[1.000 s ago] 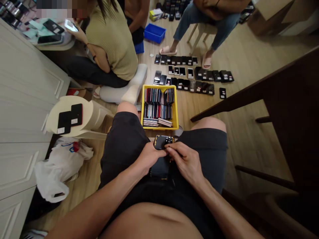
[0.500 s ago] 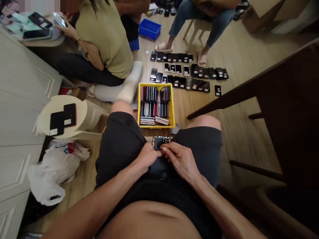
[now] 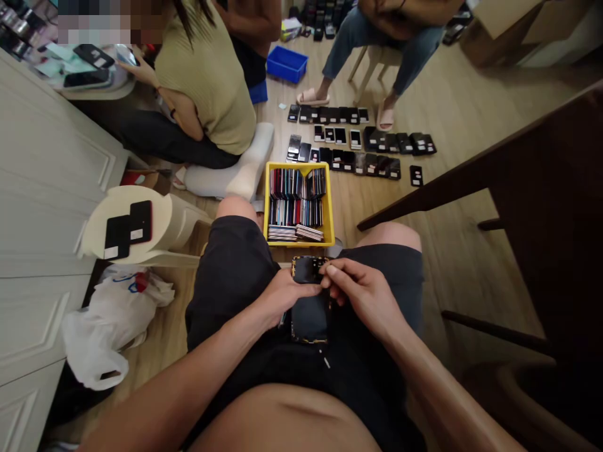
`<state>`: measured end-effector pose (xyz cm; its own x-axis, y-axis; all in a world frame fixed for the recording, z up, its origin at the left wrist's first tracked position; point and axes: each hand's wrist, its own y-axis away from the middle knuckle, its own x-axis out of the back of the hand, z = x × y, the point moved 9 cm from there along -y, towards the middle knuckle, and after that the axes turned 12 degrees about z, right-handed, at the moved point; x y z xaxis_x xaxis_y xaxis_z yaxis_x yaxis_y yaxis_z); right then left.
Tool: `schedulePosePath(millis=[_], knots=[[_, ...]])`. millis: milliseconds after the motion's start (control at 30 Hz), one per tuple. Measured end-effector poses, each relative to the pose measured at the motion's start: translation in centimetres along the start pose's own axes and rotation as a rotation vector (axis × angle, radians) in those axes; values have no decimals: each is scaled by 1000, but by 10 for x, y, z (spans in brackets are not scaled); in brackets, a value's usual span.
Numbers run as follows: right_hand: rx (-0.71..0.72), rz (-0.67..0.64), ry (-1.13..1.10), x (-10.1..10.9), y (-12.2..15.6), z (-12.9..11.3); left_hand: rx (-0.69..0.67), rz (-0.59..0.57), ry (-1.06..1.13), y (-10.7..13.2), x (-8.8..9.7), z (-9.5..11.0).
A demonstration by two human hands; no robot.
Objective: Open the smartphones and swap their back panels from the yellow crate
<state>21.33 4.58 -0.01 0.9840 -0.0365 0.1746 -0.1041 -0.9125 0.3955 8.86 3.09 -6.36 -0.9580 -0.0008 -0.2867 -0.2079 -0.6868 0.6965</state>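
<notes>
A dark phone body (image 3: 308, 270) with a gold-speckled edge sits between my hands above my lap. My left hand (image 3: 287, 295) supports it from below, its fingers reaching beneath the lower edge. My right hand (image 3: 365, 295) pinches its right edge with thumb and fingertips. A second dark phone (image 3: 309, 319) lies flat on my black shorts (image 3: 235, 282), just below my hands. A tiny pale pin or screw (image 3: 326, 362) rests on the shorts below it. The phone's underside is hidden.
A yellow crate (image 3: 330, 207) of upright phone parts stands beyond my knees, with rows of phones (image 3: 358, 139) on the wood floor behind it. Seated co-workers (image 3: 207, 81) are nearby. A cream stool (image 3: 160, 220) holds black phones. A dark wooden table (image 3: 541, 207) stands right.
The held phone body has shifted slightly right, and my right hand has moved right with it. More of the second phone on my lap now shows. The view has swung slightly.
</notes>
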Motion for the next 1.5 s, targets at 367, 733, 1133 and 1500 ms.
schedulePosePath(millis=[367,733,1133,1500], knots=[[261,272,218,28,20,7,73,-19,-1,10,6,-5],[83,312,29,26,32,31,69,28,84,19,3,6],[23,331,-224,20,28,31,141,-186,183,28,-11,9],[337,383,171,27,32,-4,218,-125,120,28,0,-1]])
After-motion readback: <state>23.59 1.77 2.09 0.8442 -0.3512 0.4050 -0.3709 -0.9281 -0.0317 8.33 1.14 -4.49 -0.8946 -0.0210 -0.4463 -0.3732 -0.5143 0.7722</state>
